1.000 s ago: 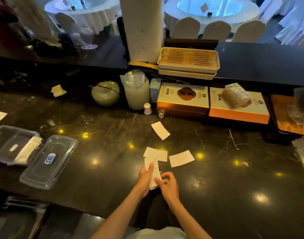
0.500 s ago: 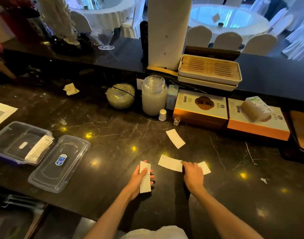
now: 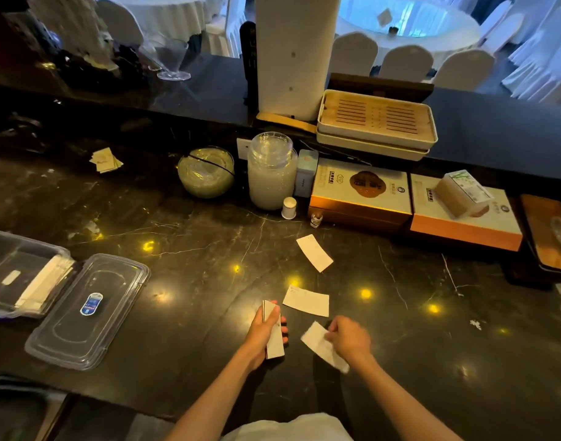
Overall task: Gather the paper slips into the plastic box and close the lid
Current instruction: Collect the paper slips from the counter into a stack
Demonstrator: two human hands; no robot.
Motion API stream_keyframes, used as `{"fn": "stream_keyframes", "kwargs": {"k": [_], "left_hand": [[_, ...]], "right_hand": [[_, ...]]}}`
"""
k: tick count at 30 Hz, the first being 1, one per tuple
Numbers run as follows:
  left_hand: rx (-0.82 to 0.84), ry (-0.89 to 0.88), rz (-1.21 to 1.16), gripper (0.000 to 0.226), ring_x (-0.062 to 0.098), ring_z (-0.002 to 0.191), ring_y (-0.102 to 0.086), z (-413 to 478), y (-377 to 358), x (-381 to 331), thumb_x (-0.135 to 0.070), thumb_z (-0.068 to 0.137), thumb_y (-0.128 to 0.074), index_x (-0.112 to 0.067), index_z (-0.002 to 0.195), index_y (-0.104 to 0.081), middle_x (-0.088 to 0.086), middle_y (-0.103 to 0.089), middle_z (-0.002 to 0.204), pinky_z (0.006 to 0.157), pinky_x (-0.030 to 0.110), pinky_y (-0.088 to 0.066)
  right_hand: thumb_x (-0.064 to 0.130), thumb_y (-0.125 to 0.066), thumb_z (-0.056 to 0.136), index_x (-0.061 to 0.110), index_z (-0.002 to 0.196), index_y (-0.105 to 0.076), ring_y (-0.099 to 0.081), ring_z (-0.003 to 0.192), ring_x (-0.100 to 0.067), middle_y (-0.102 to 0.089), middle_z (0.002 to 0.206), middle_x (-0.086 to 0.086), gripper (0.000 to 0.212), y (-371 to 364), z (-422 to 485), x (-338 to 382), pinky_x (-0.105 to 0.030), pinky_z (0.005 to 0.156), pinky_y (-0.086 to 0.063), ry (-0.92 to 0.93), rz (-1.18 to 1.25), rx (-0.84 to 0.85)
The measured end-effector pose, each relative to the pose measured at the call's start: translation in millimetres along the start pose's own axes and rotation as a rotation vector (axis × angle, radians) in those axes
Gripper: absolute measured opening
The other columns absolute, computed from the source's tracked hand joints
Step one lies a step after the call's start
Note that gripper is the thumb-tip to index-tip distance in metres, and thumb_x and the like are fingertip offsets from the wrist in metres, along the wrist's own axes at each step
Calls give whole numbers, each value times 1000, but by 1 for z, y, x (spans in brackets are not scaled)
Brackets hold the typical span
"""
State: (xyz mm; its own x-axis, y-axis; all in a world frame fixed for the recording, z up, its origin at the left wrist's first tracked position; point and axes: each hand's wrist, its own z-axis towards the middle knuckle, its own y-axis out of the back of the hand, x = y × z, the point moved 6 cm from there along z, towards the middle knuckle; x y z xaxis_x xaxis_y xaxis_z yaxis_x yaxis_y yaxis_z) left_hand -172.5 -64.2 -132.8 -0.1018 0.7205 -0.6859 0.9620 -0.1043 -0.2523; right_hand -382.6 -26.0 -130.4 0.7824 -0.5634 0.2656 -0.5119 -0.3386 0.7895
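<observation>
My left hand (image 3: 264, 332) grips a small stack of white paper slips (image 3: 273, 343), held on edge above the dark counter. To its right, my right hand (image 3: 349, 340) pinches a single white slip (image 3: 317, 343) lifted off the surface. Two more slips lie flat: one (image 3: 306, 300) just beyond my hands, another (image 3: 314, 252) farther back. The clear plastic box (image 3: 5, 246) sits open at the far left with several slips (image 3: 42, 286) inside against its right wall. Its clear lid (image 3: 88, 313) with a blue sticker lies flat beside it.
A glass jar (image 3: 272, 171), a round bowl (image 3: 206, 171), two orange-and-white gift boxes (image 3: 360, 194) and a stacked slatted tray (image 3: 376, 122) line the back of the marble counter (image 3: 400, 313). A small pile of cards (image 3: 105, 160) lies at the back left.
My right hand has picked up the slip it was pressing on and drawn it back toward me. My left hand keeps its stack and has barely shifted.
</observation>
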Motion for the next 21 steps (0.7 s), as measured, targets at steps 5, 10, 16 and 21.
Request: {"fn": "stream_keyframes", "kwargs": {"k": [5,10,16,21], "left_hand": [[-27,12,41,33,35,97,-69,2,3,13,-37,98,-53,-25,128,-48,18,-69,112,88,54,-56],[5,10,85,35,35,102,-69,-6,7,11,-37,97,-53,-24,129,-49,17,-69,115,85,51,-59],[2,-10,-97,30,37,84,-60,-11,23,-3,-22,103,-45,-12,131,-47,25,-58,98,86,55,-50],[-28,-9,-130,25,31,69,-58,-14,40,-10,-19,103,-45,-7,124,-50,21,-56,88,78,49,-51]], "right_hand": [[14,-70,90,4,93,-69,-62,79,-12,-69,95,-7,11,-31,-24,31,-20,59,-46,-149,836,147],[17,-68,92,1,94,-73,-66,69,-10,-74,85,-6,16,-49,-36,69,-19,54,-48,-115,975,220],[5,-60,92,11,91,-73,-69,89,-22,-73,93,-6,14,-15,-12,81,-37,80,-55,60,615,-62],[19,-58,95,18,138,-55,-42,135,-26,-50,145,-5,43,17,19,59,-39,109,-39,146,-3,-179]]}}
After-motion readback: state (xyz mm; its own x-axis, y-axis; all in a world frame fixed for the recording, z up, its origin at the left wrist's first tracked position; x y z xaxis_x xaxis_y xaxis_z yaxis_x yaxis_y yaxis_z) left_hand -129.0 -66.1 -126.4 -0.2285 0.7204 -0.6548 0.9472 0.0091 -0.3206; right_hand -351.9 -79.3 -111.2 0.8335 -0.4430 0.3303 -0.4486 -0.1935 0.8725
